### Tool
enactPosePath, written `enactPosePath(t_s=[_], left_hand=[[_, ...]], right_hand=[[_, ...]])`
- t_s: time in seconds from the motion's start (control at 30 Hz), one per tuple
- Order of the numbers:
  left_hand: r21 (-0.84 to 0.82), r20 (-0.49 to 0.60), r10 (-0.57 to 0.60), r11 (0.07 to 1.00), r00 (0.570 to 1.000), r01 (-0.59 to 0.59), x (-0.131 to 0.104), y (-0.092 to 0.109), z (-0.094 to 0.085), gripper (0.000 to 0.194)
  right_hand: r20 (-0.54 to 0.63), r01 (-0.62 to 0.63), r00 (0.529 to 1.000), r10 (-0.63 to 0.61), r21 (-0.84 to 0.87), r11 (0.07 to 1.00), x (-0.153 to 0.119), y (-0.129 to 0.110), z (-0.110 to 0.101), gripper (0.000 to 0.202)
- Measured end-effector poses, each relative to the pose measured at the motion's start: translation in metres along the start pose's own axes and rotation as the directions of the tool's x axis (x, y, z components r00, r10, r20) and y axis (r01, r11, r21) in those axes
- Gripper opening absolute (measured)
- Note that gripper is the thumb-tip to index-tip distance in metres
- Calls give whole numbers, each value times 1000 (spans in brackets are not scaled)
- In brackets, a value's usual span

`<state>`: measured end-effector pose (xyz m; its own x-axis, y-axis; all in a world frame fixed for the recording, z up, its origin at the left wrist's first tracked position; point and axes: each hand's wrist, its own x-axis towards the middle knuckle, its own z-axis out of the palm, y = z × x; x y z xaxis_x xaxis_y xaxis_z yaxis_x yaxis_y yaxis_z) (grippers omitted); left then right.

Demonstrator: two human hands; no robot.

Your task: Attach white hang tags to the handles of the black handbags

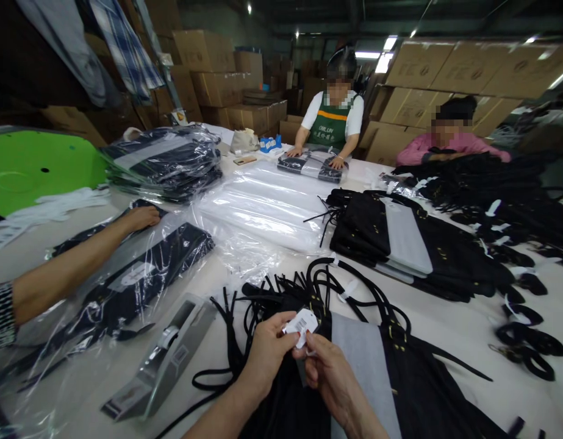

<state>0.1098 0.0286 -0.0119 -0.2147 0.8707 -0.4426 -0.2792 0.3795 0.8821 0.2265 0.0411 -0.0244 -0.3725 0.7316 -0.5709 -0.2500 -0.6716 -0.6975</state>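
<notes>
Tag [303, 321]: was held up over the black bag [427, 396], likely to keep it flat and visible.
Left hand [269, 344]: pinched the tag's left edge.
Right hand [326, 361]: gripped its lower right edge, probably steadying it.
Bag: lay on the worktop [464, 329], loops pointing away.
Tag print: barcode-like, too small to read.
Green apron [333, 125]: seemed to read "OMLUN".
Cartons [421, 64]: bore illegible print.

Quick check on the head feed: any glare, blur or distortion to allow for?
Head view: glare streaks the clear plastic bags; ceiling lights burn bright against a dim background; upper-right cartons look slanted, probably lens distortion; the white tag shows a barcode, but its print is too small to read.
</notes>
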Motion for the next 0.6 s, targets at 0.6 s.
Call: enactPosePath(t_s=[0.6], left_hand=[[736, 130, 597, 476, 791, -481, -59, -21, -66, 23]], right_hand=[[-325, 12, 837, -440, -794, 608, -14, 22, -11, 25]])
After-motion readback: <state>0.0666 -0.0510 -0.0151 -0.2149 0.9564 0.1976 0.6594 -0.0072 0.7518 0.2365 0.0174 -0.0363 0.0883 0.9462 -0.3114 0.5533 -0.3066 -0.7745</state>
